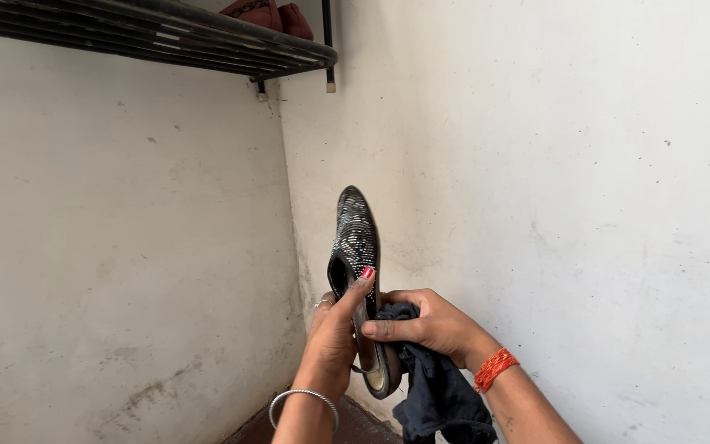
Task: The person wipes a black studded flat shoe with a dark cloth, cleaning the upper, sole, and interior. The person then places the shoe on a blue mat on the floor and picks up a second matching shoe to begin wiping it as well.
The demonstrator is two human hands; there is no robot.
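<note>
Cloth (437, 390) cut by bottom edge; shoe (357, 247) heel behind hands (371, 329)

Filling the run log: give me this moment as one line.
left hand: holds shoe, toe up | right hand: presses dark cloth on shoe | place: wall corner, rack above

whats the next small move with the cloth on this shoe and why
Probably slide the dark cloth forward along the shoe toward its toe. The right hand presses the cloth against the heel end only, the left hand steadies the shoe, and the studded front lies bare beyond the cloth.
</note>
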